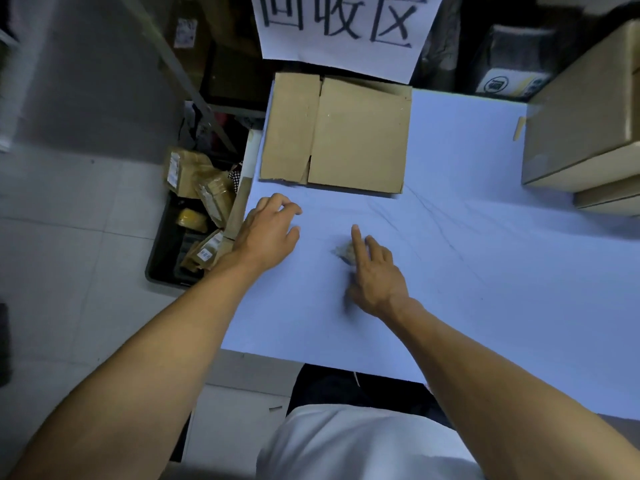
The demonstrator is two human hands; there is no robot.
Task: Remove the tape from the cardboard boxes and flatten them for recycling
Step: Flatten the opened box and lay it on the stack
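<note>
Lying at 12 o'clock from both hands, the flattened cardboard box [337,135] sits nearer the loosely curled, empty left hand [268,230]; the right hand [374,271], fingers extended, touches a tape wad [344,252].

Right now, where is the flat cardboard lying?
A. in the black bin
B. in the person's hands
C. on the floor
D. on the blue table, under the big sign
D: the flat cardboard lies on the blue table just below the sign; neither hand touches it.
</note>
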